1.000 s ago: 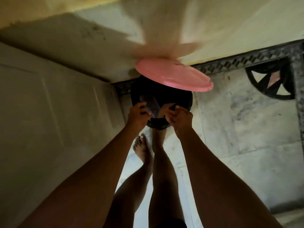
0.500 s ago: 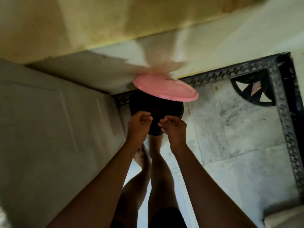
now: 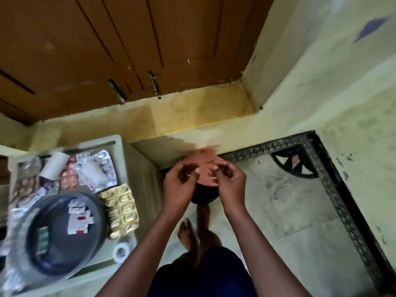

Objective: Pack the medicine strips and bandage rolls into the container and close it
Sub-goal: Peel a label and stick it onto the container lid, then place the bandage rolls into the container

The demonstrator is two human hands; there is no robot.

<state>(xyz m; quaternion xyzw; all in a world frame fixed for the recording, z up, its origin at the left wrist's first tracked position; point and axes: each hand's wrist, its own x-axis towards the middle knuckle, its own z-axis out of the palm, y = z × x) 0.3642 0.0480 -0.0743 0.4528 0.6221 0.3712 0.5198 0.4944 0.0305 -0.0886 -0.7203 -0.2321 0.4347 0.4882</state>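
Pink lid (image 3: 204,170) behind both hands (image 3: 204,185), blurred

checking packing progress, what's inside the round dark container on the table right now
Inside the dark container lie a white-and-red medicine strip and a green strip. The rest of its floor looks bare, though blur hides detail. The gold strips and a white bandage roll sit outside it.

no readable text, printing on the medicine strips (image 3: 122,209) too blurred to make out

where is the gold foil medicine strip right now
In the head view, the gold foil medicine strip lies at left on the beige table, right of the round dark container.
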